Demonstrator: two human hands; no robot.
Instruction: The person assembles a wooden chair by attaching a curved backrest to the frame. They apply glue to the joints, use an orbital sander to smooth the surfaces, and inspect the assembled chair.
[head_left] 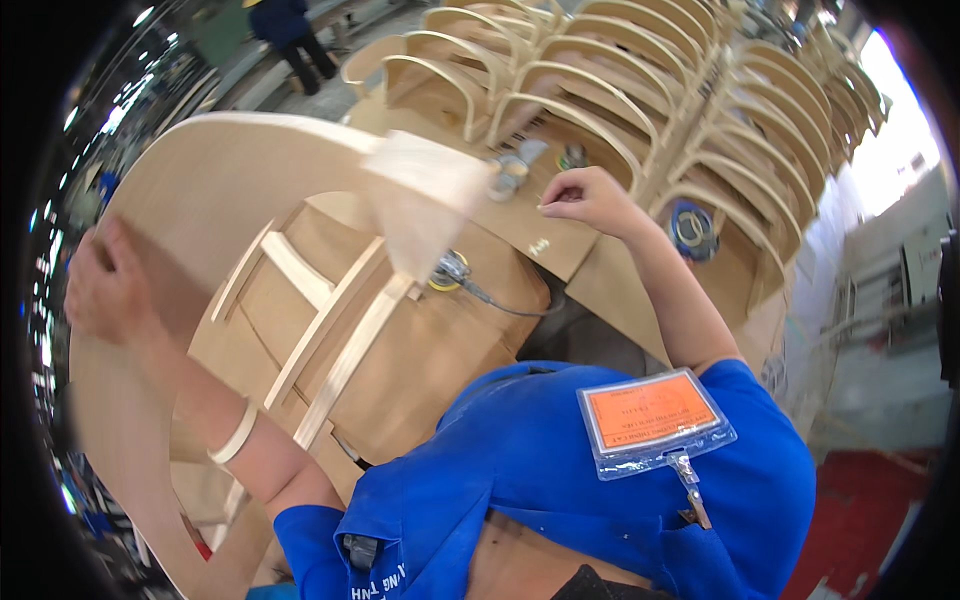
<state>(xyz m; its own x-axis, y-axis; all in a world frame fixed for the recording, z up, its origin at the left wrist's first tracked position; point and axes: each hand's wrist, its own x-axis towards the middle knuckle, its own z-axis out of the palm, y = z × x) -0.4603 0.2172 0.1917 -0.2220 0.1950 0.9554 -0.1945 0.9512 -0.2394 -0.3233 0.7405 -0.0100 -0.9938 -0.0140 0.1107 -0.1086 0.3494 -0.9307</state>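
A large curved plywood chair shell stands tilted in front of me, its pale end smeared by motion. At its left rim my left hand rests with bent fingers, closed on the shell's edge. My right hand hangs in the air to the right, apart from the shell. Its fingers are curled together in a pinch; whatever may lie between them cannot be made out. Inside the curve are pale wooden slats. Beyond them sits a round power tool with a yellow rim and a grey cable.
Several rows of similar curved shells stand on the right and far side. A blue round tool lies within one. Brown board covers the work surface. Another person stands far left. A badge hangs on my blue shirt.
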